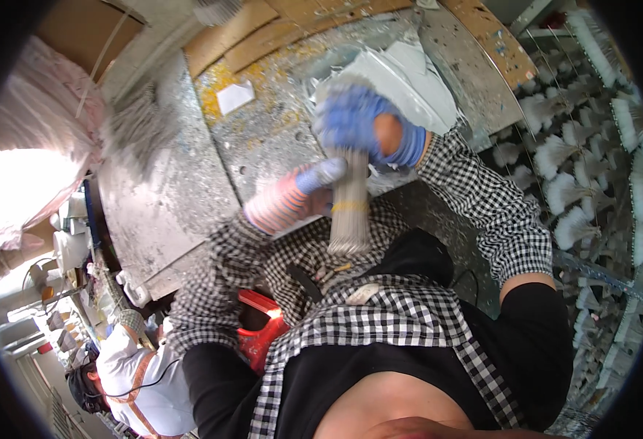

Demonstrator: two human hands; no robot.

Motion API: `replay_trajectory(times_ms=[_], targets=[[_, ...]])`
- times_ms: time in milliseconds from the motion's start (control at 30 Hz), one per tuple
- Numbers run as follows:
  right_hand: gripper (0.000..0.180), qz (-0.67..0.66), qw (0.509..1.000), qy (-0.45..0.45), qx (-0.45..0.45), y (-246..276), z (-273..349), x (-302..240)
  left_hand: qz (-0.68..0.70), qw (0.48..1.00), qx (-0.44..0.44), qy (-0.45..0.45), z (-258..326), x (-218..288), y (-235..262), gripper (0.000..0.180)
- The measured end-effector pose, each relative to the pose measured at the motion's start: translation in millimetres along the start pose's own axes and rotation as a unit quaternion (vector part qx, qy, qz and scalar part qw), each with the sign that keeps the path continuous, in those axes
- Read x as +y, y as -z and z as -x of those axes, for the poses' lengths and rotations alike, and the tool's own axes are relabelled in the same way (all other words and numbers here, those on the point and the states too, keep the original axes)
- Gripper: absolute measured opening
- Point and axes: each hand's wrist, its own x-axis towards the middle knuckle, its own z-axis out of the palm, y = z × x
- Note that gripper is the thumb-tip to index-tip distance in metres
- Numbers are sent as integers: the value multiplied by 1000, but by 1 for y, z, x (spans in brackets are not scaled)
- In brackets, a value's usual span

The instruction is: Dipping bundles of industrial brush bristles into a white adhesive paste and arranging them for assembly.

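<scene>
Bundle, centre: pale grey, yellow band. Gloved right hand: blue. Gloved left hand: pink-and-pale stripes, blue thumb. Sleeves and apron: black-and-white check. Top: black. Worktop: speckled grey, yellow stains toward upper middle. Card: white. Paste, upper middle: white. Tufts, right edge: whitish to grey. Plastic piece, lower left of centre: red. Sheet, upper left: pale pink. Co-worker's top, lower left: white; strap: orange-brown.

The bundle looks fibrous and matt, the gloves knitted cloth.
</scene>
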Motion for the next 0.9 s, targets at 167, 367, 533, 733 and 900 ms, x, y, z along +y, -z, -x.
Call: replay_trajectory(times_ms=[167, 367, 533, 733, 900], targets=[[50, -57, 987, 137, -57, 19, -63, -58, 155, 976, -43, -145, -10, -52, 68, 43], [39, -70, 977, 155, -125, 32, -34, -112, -497, 709, 357, -351, -10, -71, 75, 29], [24, -150, 984, -64, -67, 34, -28, -115, -444, 761, 368, -298, -13, -97, 93, 24], [39, -228, 937, -262, -36, 25, -33, -108, -654, 540, 409, -338, -11, -99, 81, 28], [85, -291, 878, -378, -31, -17, -42, -104, -659, 548, 400, -325, -28, -113, 89, 45]])
